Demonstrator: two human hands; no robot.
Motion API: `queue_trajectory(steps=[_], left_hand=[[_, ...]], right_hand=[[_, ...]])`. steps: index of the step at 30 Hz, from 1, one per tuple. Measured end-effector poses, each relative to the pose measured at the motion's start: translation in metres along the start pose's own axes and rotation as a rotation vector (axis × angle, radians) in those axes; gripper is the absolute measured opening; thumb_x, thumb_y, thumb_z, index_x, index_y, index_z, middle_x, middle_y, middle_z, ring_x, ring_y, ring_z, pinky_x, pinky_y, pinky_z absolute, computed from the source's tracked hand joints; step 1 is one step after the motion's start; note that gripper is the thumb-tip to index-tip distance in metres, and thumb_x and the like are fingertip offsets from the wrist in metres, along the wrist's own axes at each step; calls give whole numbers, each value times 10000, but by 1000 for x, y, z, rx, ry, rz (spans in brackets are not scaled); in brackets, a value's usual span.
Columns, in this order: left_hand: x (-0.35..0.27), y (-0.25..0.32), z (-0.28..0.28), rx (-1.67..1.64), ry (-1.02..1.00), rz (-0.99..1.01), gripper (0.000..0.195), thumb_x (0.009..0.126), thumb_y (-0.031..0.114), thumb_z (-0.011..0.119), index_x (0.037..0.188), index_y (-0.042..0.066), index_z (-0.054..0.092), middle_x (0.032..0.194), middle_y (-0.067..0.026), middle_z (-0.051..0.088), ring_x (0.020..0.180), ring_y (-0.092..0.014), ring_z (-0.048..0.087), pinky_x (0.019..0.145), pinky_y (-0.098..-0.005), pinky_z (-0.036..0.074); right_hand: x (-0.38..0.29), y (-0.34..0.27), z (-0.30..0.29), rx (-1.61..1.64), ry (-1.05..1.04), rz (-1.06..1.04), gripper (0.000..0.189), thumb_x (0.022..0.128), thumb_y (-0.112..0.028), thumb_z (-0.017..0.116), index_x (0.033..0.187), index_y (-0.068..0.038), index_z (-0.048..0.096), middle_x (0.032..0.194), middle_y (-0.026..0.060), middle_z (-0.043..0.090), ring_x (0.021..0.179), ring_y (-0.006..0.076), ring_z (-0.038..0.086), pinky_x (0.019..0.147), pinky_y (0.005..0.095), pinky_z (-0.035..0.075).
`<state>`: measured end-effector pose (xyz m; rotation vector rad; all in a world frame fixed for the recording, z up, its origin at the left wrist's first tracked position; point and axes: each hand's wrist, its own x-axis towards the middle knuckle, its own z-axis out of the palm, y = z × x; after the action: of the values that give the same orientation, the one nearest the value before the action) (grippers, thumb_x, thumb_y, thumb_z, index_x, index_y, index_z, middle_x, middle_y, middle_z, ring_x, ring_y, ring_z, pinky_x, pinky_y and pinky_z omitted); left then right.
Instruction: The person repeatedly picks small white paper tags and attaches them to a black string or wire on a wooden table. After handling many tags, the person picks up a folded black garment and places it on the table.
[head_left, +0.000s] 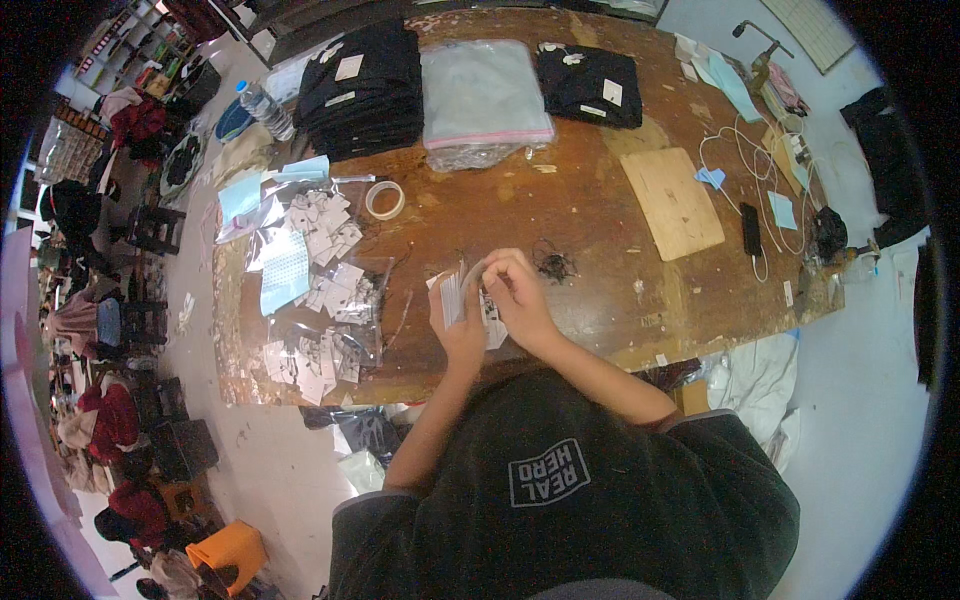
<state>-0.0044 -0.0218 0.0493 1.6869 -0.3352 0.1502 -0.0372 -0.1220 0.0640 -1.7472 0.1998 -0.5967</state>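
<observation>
My left hand (459, 330) grips a stack of white card tags (453, 300) upright near the table's front edge. At the stack's upper right edge, my right hand (519, 296) has its thumb and fingers closed, and whether a tag is between them I cannot tell. More tags (491, 319) show between and below the hands. A small tangle of dark strings (553, 262) lies just beyond my right hand. To the left, loose tags with dark strings (319, 225) are heaped on and around clear plastic bags (379, 274).
Folded black garments (360, 97), clear plastic bags (484, 97) and a smaller black pile (589, 90) line the table's far side. A tape roll (385, 200), water bottle (264, 109), cardboard sheet (671, 204), phone (750, 231) and white cables lie about. Several people sit at far left.
</observation>
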Motion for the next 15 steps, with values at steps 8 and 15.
queue_trajectory(steps=[8, 15], left_hand=[[-5, 1, 0, -163, 21, -102, 172, 829, 17, 649, 982, 5, 571, 883, -49, 596, 794, -99, 539, 711, -252, 455], [6, 4, -5, 35, -58, 333, 199, 726, -3, 652, 919, 26, 611, 903, -117, 609, 848, -250, 595, 744, -325, 475]], right_hand=[[1, -13, 3, -85, 52, -9, 58, 889, -54, 532, 904, 0, 518, 1029, 121, 473, 923, 216, 510, 789, 299, 432], [0, -2, 4, -8, 56, 73, 57, 884, -54, 520, 886, 3, 527, 1028, 135, 527, 956, 269, 537, 849, 338, 421]])
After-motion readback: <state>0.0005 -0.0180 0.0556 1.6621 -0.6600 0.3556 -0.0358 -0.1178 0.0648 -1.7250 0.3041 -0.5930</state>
